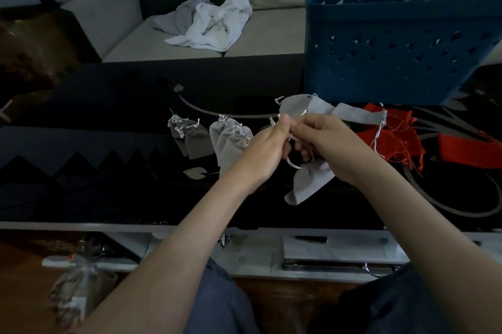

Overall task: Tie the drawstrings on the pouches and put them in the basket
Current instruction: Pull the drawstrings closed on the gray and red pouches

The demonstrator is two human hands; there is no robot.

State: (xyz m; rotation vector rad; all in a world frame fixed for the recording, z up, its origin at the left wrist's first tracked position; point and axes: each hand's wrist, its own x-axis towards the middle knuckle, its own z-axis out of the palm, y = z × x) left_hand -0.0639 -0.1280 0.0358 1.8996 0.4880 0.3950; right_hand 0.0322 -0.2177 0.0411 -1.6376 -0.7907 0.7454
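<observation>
Above the dark table (108, 197), one grey pouch (309, 181) is held, its drawstring (292, 165) pinched by left hand (267, 151) and right hand (327, 142). Cinched pouches (225, 140) are laid leftward. Blue basket (394, 48) is set behind, rightward.

The basket (394, 56) is deep blue, its wall pierced with a pattern of small triangles. The pouch (309, 181) nearest the viewer is light grey, its drawstring (294, 165) whitish. On the tabletop (108, 105), glossy black with silver-grey curved lines and leaf shapes, the taupe pouches (197, 142) are darker, the pale grey pouches (231, 143) beside them lighter, and the fabric pieces (391, 140) bright red with fraying red threads. The sofa (271, 37) is beige with dark piping; the crumpled cloths (214, 23) on it are white and grey.
</observation>
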